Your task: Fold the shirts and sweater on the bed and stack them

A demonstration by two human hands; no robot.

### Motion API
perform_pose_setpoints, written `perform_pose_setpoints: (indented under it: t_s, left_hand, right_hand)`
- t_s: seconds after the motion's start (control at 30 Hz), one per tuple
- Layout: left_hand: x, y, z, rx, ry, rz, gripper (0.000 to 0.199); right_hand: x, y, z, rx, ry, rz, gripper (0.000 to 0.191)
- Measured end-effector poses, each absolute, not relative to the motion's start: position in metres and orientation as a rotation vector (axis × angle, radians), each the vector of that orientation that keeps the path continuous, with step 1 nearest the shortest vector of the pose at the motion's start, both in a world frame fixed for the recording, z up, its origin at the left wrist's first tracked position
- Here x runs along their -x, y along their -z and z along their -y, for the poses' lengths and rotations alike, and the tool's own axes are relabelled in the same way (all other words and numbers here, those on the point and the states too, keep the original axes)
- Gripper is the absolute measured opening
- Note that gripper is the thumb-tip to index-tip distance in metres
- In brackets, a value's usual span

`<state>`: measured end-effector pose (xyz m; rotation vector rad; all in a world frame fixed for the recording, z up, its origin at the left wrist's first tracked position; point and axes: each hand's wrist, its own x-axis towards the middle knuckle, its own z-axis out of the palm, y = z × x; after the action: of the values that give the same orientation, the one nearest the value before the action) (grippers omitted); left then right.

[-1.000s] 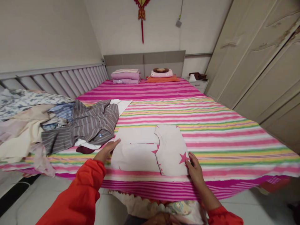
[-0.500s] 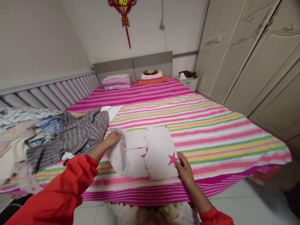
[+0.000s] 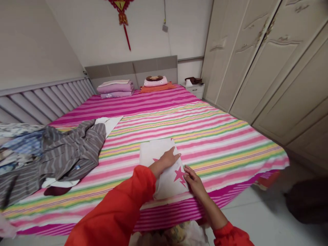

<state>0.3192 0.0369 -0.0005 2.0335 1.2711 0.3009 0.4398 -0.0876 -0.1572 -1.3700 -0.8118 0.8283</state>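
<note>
Left fingers (image 3: 176, 158) crossed rightward over white garment (image 3: 164, 186); nightstand drawer (image 3: 195, 91) closed

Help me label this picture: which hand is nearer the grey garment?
Left. The left hand lies on the white cloth, right of the grey garment; the right hand is farther off, at the cloth's right edge.

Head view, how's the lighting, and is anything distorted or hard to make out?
Head view: soft light, dimmer toward lower right; head view: wardrobe leans, wide-angle style; head view: pink star on white garment reads clearly, dark shape at right too murky to identify.
</note>
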Motion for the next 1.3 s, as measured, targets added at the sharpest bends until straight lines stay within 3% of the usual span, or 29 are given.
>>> perform_pose_setpoints:
  t_s: [0.23,0.37,0.5,0.63,0.83,1.0,1.3]
  left_hand:
    - [-0.237,0.049,-0.002,-1.906,-0.778,-1.446,0.062]
    - [-0.228,0.087,0.022,-1.765,-0.705,-1.524,0.075]
    - [-0.241,0.100,0.037,-2.133,-0.632,-1.236,0.041]
    - [-0.243,0.111,0.047,-2.659,-0.540,-0.892,0.033]
    - [-0.233,0.131,0.055,-2.839,-0.761,-0.952,0.045]
    - [-0.231,0.130,0.053,-2.832,-0.621,-0.919,0.041]
    - [-0.229,0.118,0.050,-2.779,-0.495,-0.822,0.043]
  right_hand:
    - [-0.443,0.120,0.080,1.521,-0.761,0.812,0.051]
    - [-0.439,0.098,0.051,1.616,-0.689,0.845,0.041]
    - [-0.431,0.082,0.016,1.756,-0.662,0.897,0.030]
    - [-0.426,0.075,-0.005,1.922,-0.666,0.913,0.028]
    - [-0.428,0.068,-0.018,2.091,-0.695,0.908,0.034]
    - [-0.426,0.063,-0.021,2.070,-0.700,0.953,0.035]
    - [-0.409,0.075,-0.003,1.918,-0.473,0.963,0.020]
